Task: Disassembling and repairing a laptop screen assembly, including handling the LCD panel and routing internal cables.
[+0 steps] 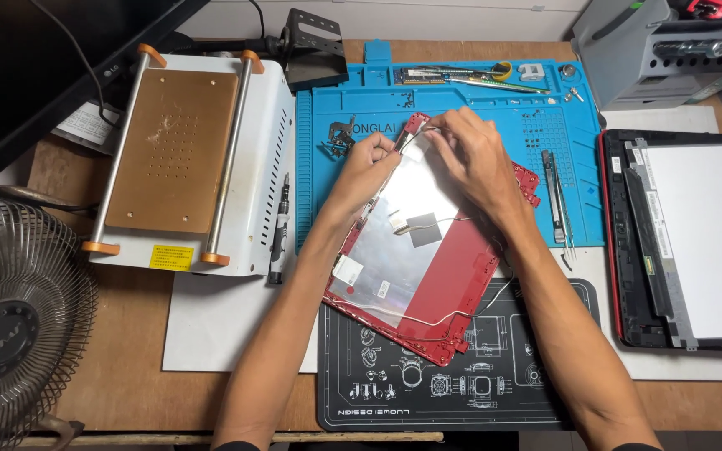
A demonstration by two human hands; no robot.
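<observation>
Near mat [361, 392]: we see it under the red lid [453, 276].
Left hand [367, 167]: fingers pinch the lid's far corner.
Right hand [474, 154]: fingers closed on thin wire [418, 138].
Progress: screen [704, 242] already out, right; wires remain.

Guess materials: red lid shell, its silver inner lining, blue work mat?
Red laptop lid shell: likely moulded plastic, satin sheen, clipped rim. Silver inner lining: looks like metal foil, wrinkled and reflective. Blue work mat: probably silicone, matte, moulded compartments.

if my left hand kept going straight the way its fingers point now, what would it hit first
Probably the right hand: the left hand points up and to the right along the red laptop lid's top corner, and the two hands nearly meet there over a thin cable. Depth is hard to judge.
</observation>
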